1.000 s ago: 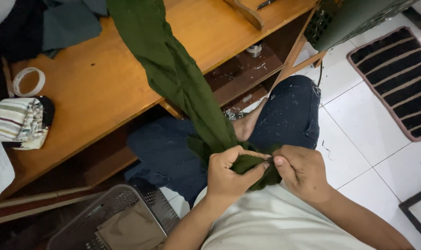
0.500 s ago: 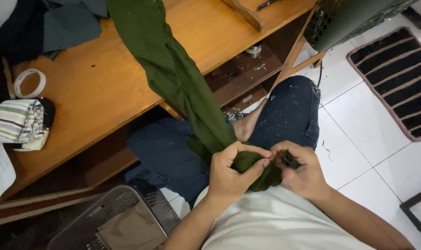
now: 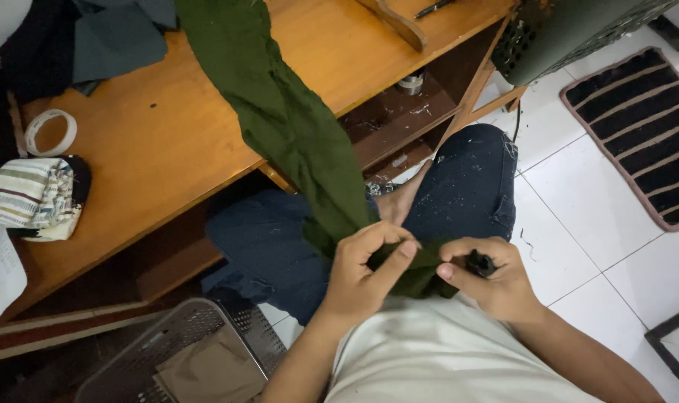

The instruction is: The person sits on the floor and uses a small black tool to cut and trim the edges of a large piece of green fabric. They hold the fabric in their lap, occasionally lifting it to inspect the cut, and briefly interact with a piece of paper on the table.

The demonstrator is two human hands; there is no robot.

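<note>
Room: the low wooden table (image 3: 153, 142) has its front edge just beyond the knees; white tiled floor (image 3: 578, 194) lies open to the right, up to a striped mat (image 3: 638, 127).
Cloth: a long dark green cloth (image 3: 287, 119) hangs from the tabletop down to the lap, its lower end bunched between both hands.
Left hand (image 3: 362, 276): thumb and fingers pinch the cloth's end.
Right hand (image 3: 488, 276): pinches the cloth and clasps a small black tool (image 3: 480, 263).
Textures: soft, creased fabric; speckled jeans (image 3: 466, 186); a grey mesh basket (image 3: 167, 358) at lower left.
</note>
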